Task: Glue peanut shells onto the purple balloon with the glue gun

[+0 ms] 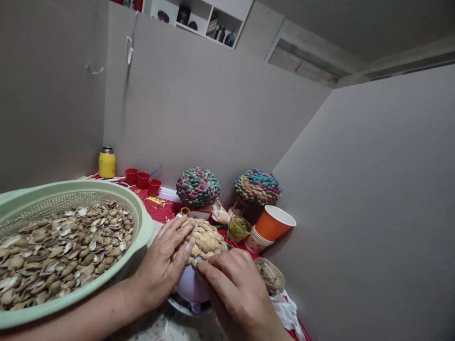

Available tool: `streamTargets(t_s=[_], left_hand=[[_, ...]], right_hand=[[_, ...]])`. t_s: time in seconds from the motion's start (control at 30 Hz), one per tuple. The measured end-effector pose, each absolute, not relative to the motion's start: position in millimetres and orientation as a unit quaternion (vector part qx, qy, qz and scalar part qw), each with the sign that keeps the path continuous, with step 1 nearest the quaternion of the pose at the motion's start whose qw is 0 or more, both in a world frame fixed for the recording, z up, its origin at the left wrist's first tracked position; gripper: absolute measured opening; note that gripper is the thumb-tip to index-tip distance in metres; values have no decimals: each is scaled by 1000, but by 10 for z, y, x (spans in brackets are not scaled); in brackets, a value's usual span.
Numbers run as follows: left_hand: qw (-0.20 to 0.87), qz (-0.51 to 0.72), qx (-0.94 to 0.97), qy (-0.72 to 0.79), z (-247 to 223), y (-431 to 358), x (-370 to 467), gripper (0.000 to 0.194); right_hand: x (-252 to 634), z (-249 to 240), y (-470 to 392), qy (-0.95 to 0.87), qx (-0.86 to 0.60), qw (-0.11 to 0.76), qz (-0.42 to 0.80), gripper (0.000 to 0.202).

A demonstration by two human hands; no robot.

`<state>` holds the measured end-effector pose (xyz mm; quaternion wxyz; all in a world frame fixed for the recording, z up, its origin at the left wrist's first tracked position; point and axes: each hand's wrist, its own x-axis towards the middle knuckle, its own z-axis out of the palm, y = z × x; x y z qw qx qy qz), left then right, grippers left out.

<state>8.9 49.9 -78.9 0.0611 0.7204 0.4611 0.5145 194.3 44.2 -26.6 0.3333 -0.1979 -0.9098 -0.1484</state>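
Observation:
A purple balloon point(192, 285) sits in a dark-rimmed bowl, its upper part covered with tan peanut-like shells point(206, 238). My left hand point(167, 253) lies on the left side of the shell layer, fingers stretched and slightly apart, holding nothing. At the lower front edge of the shells, my right hand point(236, 284) presses its fingertips together against the balloon; a small shell piece shows at the fingertips. The underside of my right hand is hidden.
A green colander point(142, 218) full of shells fills the left side. Behind stand a yellow bottle point(107, 163), red cups point(142, 180) and two coloured balls point(198, 187). Orange paper cups point(269, 226) and a twine roll point(269, 276) are at right, near the wall.

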Motion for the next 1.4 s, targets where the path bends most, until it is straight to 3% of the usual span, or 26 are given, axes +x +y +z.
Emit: streamTargets(t_s=[0.3, 0.43, 0.7, 1.4], left_hand=[[68, 508, 726, 458, -811, 508, 82, 40], [76, 501, 725, 467, -807, 508, 82, 39], [117, 481, 725, 479, -775, 484, 93, 44], [94, 505, 723, 462, -784, 510, 93, 40]], right_hand=[[1956, -172, 445, -927, -179, 288, -159, 20], [1956, -216, 433, -914, -213, 317, -139, 8], [1896, -316, 405, -891, -239, 364, -127, 5], [1785, -463, 309, -855, -285, 416, -123, 9]])
